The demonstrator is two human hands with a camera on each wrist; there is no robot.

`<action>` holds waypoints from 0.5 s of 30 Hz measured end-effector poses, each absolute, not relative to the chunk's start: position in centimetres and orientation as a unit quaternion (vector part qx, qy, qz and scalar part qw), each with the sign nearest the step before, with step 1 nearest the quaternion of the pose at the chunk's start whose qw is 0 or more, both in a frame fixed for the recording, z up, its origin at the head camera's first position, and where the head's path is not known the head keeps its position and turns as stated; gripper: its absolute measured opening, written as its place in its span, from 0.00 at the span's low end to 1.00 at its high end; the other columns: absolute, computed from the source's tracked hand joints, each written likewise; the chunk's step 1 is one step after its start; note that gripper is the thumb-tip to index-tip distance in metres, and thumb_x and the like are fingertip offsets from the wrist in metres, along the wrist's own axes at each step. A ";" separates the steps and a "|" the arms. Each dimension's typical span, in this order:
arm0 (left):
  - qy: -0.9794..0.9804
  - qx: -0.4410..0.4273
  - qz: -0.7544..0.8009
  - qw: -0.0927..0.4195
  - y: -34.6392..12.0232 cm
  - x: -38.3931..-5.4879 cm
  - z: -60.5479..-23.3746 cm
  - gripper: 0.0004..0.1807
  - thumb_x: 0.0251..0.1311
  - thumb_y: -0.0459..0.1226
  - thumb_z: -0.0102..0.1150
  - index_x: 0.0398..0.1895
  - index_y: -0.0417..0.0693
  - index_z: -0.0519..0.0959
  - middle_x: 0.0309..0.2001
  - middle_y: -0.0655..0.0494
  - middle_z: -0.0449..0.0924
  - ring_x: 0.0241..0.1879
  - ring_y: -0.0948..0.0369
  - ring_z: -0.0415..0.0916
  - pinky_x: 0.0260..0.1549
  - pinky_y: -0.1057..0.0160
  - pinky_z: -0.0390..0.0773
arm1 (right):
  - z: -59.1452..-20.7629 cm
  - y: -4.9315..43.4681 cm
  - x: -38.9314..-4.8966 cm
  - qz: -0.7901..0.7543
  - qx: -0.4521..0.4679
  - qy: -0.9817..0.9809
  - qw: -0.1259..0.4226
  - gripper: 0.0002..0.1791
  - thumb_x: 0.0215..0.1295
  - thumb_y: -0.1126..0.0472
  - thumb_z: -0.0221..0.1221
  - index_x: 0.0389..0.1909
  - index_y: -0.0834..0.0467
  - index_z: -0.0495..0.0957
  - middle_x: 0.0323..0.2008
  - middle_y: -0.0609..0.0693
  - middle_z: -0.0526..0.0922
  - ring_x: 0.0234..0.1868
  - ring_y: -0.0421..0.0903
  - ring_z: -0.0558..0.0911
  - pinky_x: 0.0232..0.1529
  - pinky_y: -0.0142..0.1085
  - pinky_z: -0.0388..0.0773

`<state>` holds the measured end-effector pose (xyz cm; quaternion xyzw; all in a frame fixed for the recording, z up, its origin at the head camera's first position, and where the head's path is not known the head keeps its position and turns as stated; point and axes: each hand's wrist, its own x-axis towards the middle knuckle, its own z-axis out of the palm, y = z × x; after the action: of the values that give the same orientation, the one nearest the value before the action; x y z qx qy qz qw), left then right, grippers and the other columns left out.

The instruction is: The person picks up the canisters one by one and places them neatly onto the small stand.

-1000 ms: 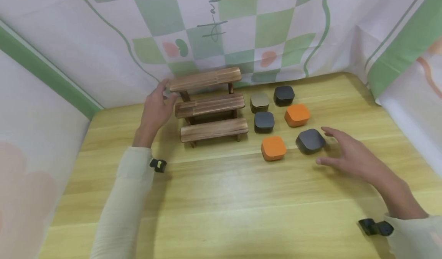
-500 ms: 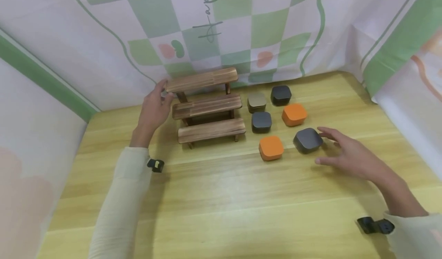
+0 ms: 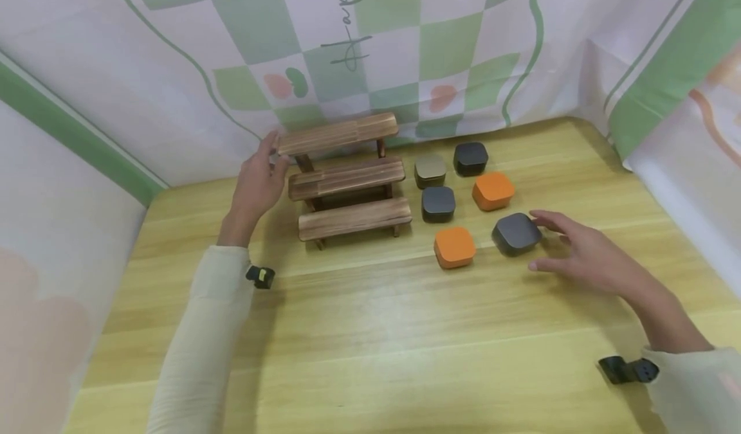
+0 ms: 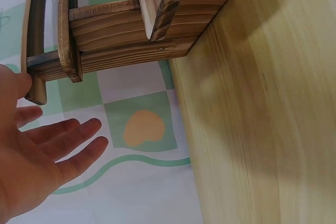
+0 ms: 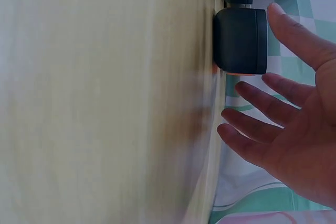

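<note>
A three-tier wooden display stand (image 3: 350, 180) stands against the back cloth. At the left end of its top tier is my left hand (image 3: 258, 180), thumb and index fingertips right at the board's end; in the left wrist view its other fingers (image 4: 73, 140) stretch out loosely. To the right of the stand sit small rounded-square lidded tins: a gold one (image 3: 430, 171), orange ones (image 3: 454, 247) (image 3: 493, 191), and black ones (image 3: 438, 204) (image 3: 471, 159). Beside the nearest black tin (image 3: 517, 234), my right hand (image 3: 590, 254) is spread, fingertips close to its right side, holding nothing.
A light wooden table (image 3: 370, 344) bears everything. Cloth with green checks (image 3: 393, 42) hangs behind it, and more cloth (image 3: 683, 183) hangs at the right and left sides. A small black device (image 3: 260, 277) is strapped at each wrist.
The head view has shifted slightly, so the scene sits a little further left. My right hand is marginally higher in view beside the black tin. The stand and tins keep their places.
</note>
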<state>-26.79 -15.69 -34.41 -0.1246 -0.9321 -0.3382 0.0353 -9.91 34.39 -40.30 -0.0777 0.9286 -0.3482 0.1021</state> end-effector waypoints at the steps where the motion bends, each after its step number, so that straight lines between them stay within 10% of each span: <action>1: -0.932 -0.123 -0.339 0.034 -15.7 -26.8 -34.4 0.32 0.79 0.48 0.39 0.80 0.49 0.50 0.71 0.35 0.62 0.59 0.42 0.74 0.57 0.40 0.73 | -40.3 34.4 -10.0 -0.347 -0.079 0.929 0.101 0.52 0.59 0.53 0.73 0.76 0.65 0.53 0.69 0.74 0.61 0.65 0.76 0.62 0.57 0.72 0.61; 15: -0.934 -0.119 -0.337 0.025 -15.7 -26.8 -34.1 0.30 0.79 0.46 0.39 0.80 0.49 0.52 0.70 0.34 0.62 0.59 0.42 0.74 0.57 0.40 0.74 | -40.9 35.1 -10.6 -0.355 -0.087 0.927 0.085 0.51 0.58 0.56 0.74 0.75 0.66 0.54 0.64 0.75 0.67 0.62 0.75 0.67 0.57 0.70 0.64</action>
<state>-26.78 -15.70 -34.09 -0.1194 -0.9335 -0.3371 0.0252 -10.57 35.14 -40.93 -0.0867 0.9268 -0.3554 0.0854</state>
